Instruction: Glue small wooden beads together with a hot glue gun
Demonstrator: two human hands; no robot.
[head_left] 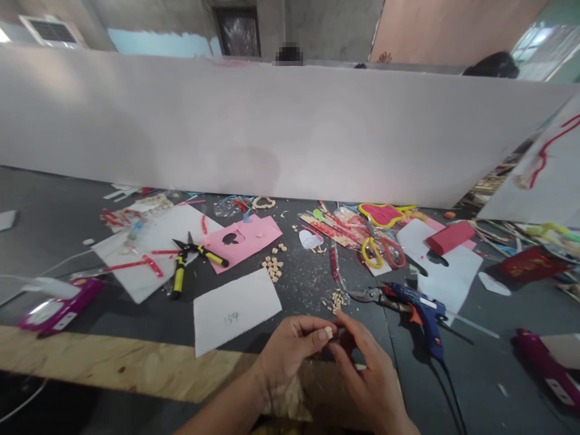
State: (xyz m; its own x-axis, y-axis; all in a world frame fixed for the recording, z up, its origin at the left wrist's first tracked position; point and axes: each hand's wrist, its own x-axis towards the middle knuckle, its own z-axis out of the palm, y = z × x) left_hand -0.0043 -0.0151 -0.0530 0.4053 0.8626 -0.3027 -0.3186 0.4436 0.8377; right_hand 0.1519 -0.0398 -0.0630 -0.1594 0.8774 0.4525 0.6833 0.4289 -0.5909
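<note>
Small pale piece (328, 331) pinched in left hand (287, 350) — right hand (369, 368) alongside, curled, any grip impossible to tell, loose pieces (337, 299) beyond on dark bench (145, 320).

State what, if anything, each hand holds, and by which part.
The left hand pinches a small pale piece between thumb and finger; exactly where is unclear. Whether the right hand holds anything is unclear.

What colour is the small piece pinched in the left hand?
The small piece is pale cream, best seen in the head view.
</note>
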